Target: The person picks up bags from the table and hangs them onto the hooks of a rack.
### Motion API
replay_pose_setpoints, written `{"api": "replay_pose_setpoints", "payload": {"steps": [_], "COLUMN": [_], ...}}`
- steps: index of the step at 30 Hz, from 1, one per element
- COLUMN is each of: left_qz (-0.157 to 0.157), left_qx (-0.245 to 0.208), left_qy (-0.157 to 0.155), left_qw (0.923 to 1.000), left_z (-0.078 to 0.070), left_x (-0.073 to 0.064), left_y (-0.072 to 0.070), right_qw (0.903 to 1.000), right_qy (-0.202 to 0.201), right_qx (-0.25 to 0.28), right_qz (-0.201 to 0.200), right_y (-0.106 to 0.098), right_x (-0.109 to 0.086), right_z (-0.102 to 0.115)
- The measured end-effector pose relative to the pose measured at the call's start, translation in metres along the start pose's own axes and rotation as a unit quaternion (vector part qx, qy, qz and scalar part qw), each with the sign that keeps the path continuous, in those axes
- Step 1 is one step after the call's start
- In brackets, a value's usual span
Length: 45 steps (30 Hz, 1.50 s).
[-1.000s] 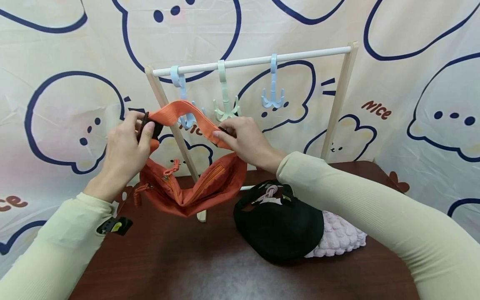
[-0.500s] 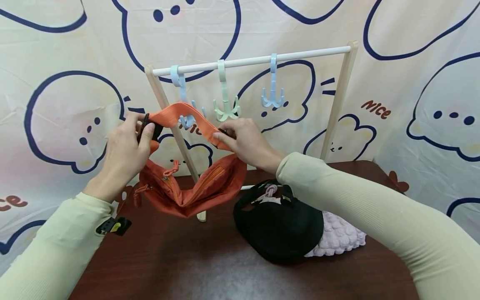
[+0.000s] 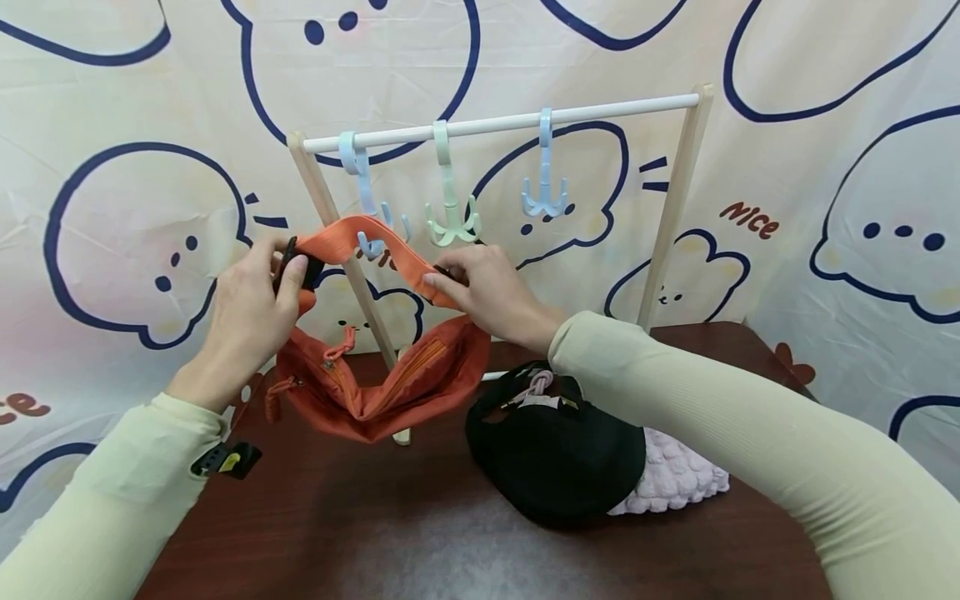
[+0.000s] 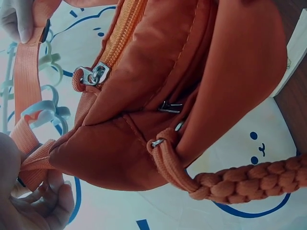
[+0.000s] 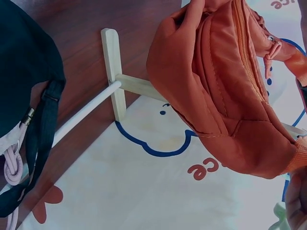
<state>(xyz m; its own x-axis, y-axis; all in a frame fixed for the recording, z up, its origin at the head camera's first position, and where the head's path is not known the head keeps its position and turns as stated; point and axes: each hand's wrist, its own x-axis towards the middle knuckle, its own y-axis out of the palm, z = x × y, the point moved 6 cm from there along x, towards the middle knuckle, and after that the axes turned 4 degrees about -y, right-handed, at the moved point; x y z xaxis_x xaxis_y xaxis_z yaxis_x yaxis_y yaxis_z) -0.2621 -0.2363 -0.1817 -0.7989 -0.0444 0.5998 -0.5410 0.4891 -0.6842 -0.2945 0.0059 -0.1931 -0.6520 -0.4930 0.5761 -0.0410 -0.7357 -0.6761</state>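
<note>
An orange waist bag [image 3: 375, 392] with zips hangs in the air by its strap [image 3: 348, 237], in front of a small rack. My left hand [image 3: 251, 304] pinches the strap by its black buckle [image 3: 303, 271] at the left end. On the right side my right hand [image 3: 487, 287] grips the strap between thumb and fingers. The strap arches between both hands, just in front of the left blue hook hanger [image 3: 366, 187]. A braided cord pull [image 4: 244, 182] dangles from the bag in the left wrist view.
Behind the bag a rack with a white rail [image 3: 510, 123] carries a green hook hanger [image 3: 450, 200] and another blue hook hanger [image 3: 545, 175]. A black bag [image 3: 558, 458] and a pink puffy bag [image 3: 675, 475] lie on the brown table [image 3: 450, 533].
Both hands and the orange waist bag have sunk slightly, and the strap's arch sits a little lower against the left blue hanger. The grips look the same.
</note>
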Motion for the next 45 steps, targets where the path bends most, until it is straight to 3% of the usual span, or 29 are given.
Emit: {"api": "replay_pose_setpoints", "payload": {"steps": [25,38,45], "left_qz": [0.010,0.037,0.045], "left_qx": [0.005,0.007,0.008], "left_qy": [0.000,-0.006,0.009], "left_qw": [0.9999,0.9993,0.9989], "left_z": [0.002,0.006,0.004], "left_x": [-0.006,-0.009,-0.011], "left_y": [0.011,0.021,0.026], "right_qw": [0.9999,0.9996,0.9991], "right_qy": [0.005,0.013,0.018], "right_qx": [-0.012,-0.019,-0.020], "right_qz": [0.008,0.019,0.031], "right_y": [0.004,0.009,0.012], "right_x": [-0.006,-0.008,-0.011], "right_z": [-0.008,-0.013,-0.015]}}
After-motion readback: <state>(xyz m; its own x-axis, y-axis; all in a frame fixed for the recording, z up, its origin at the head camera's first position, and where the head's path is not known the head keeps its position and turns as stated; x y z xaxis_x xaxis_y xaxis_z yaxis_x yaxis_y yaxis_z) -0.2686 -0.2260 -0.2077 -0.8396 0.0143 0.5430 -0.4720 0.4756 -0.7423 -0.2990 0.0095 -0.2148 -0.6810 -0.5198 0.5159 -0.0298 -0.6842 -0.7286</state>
